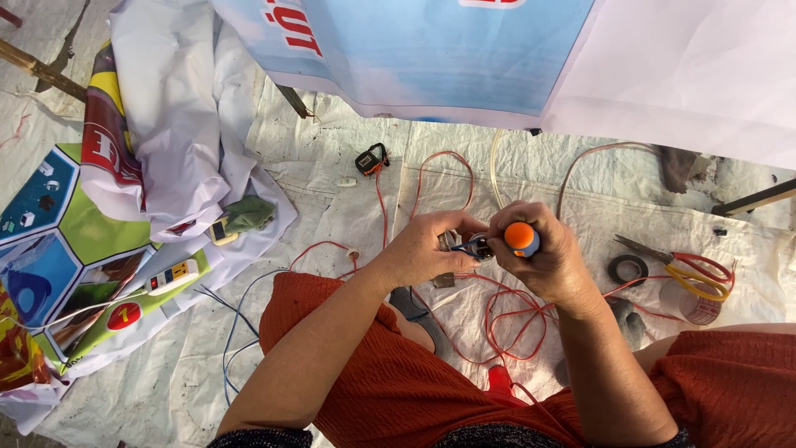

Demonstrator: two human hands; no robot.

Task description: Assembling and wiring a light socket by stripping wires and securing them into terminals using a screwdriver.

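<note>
Screwdriver point(516, 241), orange-capped and gripped in the closed fingers of the right hand point(543, 257), sits just left of the scissors point(684, 267), so I'd keep its tip square while the left hand point(427, 247) pinches the small fitting point(452, 242) steady above the red wire point(497, 319).

Both bare forearms reach forward from the orange-red lap point(390, 390), the left hand point(423, 247) curled with fingertips pinched together, the right hand point(539, 253) fisted beside it, knuckles up, the two hands nearly touching above the knees.
</note>
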